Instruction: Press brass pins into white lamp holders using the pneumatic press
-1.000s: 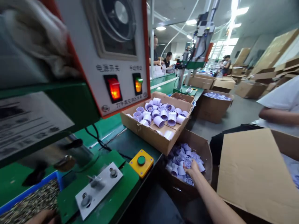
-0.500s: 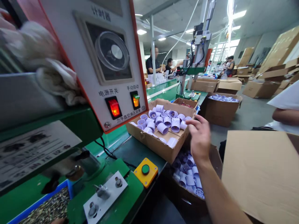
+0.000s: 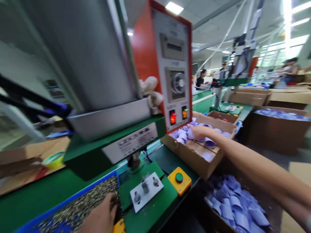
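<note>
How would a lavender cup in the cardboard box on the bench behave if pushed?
A lavender cup may roll, given its round wall. It's probably light, since its open end looks hollow. The smooth-looking surface could be slightly slippery.

1. Workbench (image 3: 26,199): green, running away up and to the right.
2. Near end: blue tray (image 3: 73,197), lying flat.
3. Just right of it: green press base (image 3: 160,201).
4. Yellow button box (image 3: 185,185), beside base, near bench edge.
5. Beyond: shallow cardboard carton (image 3: 186,157).
6. Behind that: smaller carton (image 3: 216,114).
</note>
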`<state>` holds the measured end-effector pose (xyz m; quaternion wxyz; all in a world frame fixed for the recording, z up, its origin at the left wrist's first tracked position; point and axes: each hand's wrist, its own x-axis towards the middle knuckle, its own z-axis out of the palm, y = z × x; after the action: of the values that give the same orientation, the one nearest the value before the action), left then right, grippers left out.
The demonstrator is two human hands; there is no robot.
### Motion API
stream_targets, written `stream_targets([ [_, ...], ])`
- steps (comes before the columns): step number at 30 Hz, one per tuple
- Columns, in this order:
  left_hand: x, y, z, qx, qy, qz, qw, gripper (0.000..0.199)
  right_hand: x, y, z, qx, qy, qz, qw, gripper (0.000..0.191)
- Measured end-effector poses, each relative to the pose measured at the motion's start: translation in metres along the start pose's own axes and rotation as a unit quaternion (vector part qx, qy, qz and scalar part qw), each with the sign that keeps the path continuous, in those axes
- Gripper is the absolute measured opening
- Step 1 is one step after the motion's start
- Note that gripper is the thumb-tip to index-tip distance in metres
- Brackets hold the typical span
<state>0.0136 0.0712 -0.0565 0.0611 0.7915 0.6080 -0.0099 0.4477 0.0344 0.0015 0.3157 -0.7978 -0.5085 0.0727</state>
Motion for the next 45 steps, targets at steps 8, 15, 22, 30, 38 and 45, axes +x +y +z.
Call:
stream_targets([
  [8, -0.015, 0.008, -0.001, -0.027, 0.017, 0.004, 0.999, 0.018, -0.081, -0.057, 0.012, 0.317, 0.004, -0.228, 0.921, 0.039],
  [15, -0.02, 0.007, 0.0, -0.039, 0.017, -0.006, 0.999, 0.019, -0.113, -0.122, 0.078, 0.415, -0.145, -0.243, 0.865, 0.028],
  [22, -0.021, 0.006, 0.001, -0.056, 0.021, -0.007, 0.998, 0.02, -0.112, -0.134, 0.081, 0.316, -0.154, -0.321, 0.88, 0.023],
  [30, -0.02, 0.004, 0.004, -0.067, 0.031, 0.008, 0.997, 0.025, -0.12, -0.133, 0.09, 0.232, -0.119, -0.356, 0.898, 0.047],
  [38, -0.021, 0.007, 0.001, -0.081, 0.031, -0.001, 0.996, 0.021, -0.11, -0.132, 0.089, 0.396, -0.148, -0.237, 0.875, 0.025],
  [45, -0.016, 0.001, 0.007, -0.097, 0.033, 0.016, 0.995, 0.027, -0.111, -0.127, 0.099, 0.358, -0.186, -0.259, 0.878, 0.036],
])
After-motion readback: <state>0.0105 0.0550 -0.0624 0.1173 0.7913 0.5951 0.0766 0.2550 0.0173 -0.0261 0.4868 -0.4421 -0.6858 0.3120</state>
